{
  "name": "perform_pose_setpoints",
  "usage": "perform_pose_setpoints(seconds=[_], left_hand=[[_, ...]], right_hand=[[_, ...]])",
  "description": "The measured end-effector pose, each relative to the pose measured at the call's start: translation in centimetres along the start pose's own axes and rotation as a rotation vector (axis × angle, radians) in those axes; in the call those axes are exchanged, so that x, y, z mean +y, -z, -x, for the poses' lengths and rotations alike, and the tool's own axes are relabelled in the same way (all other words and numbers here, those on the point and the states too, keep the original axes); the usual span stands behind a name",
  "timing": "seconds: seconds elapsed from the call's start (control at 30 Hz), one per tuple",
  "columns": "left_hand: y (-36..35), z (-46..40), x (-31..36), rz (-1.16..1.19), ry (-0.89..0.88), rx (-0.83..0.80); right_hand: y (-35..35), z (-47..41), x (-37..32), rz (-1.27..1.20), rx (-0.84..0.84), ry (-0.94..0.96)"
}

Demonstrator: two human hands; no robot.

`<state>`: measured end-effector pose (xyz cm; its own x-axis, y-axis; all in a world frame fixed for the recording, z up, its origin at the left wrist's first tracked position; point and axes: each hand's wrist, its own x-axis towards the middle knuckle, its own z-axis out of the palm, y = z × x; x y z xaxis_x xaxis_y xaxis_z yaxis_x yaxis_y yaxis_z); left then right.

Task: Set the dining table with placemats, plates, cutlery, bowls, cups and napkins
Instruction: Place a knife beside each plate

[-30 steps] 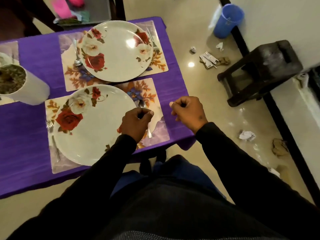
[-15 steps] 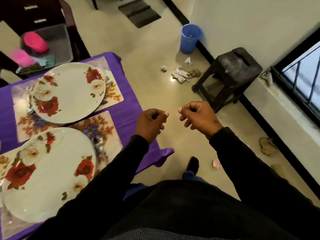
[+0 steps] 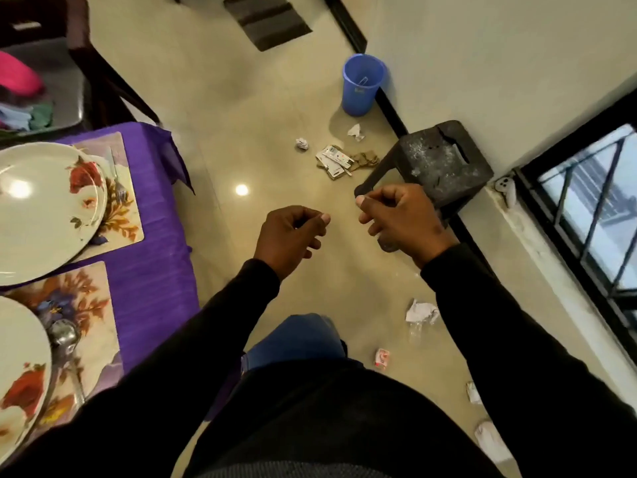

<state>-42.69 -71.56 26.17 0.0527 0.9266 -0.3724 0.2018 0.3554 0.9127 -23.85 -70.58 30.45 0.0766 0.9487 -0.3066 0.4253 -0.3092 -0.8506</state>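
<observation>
The dining table [image 3: 151, 270], under its purple cloth, sits at my left edge of view, its long side running away from me up the frame. Two floral placemats lie on it side by side along that edge. The far placemat [image 3: 119, 201] carries a rose-patterned plate [image 3: 41, 212] with a fork [image 3: 117, 177] just beside the plate's right rim, handle pointing away from me. The near placemat [image 3: 89, 326] holds a second plate [image 3: 17, 374], and a spoon [image 3: 63, 336] lies right of it, bowl towards the far end, handle running back towards me.

My left hand [image 3: 289, 236] hangs over the floor, well clear of the table, fingers curled in with nothing in them. My right hand [image 3: 400, 219] is beside it, also curled and holding nothing I can see.

Past the hands stand a blue bin [image 3: 362, 84] and a dark stool [image 3: 437, 160], with scraps of paper [image 3: 420, 312] on the tiles. Small printed packets [image 3: 334, 160] lie near the stool; their writing is too small to read.
</observation>
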Motion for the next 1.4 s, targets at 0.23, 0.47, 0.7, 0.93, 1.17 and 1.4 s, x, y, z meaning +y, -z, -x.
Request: perform_pose_setpoints(seconds=[0.23, 0.47, 0.7, 0.93, 1.17, 1.4], left_hand=[[1.1, -6.5, 0.9, 0.049, 0.081, 0.124], [6.4, -19.0, 6.8, 0.138, 0.056, 0.232], [14.4, -30.9, 12.6, 0.133, 0.013, 0.393], [19.5, -40.6, 14.1, 0.193, 0.094, 0.535], [25.6, -50.2, 16.0, 0.177, 0.246, 0.595], [33.5, -55.0, 19.0, 0.353, 0.273, 0.907]], right_hand=[[-2.4, -9.9, -2.7, 0.048, -0.210, 0.051], [-5.2, -24.3, -12.3, 0.093, -0.339, 0.207], [-8.9, -37.1, -20.7, 0.067, -0.426, 0.251], [-12.9, -48.4, -25.2, 0.070, -0.546, 0.232], [-19.9, -62.9, -31.2, 0.125, -0.740, 0.241], [-30.4, -69.3, -38.7, 0.227, -1.130, 0.395]])
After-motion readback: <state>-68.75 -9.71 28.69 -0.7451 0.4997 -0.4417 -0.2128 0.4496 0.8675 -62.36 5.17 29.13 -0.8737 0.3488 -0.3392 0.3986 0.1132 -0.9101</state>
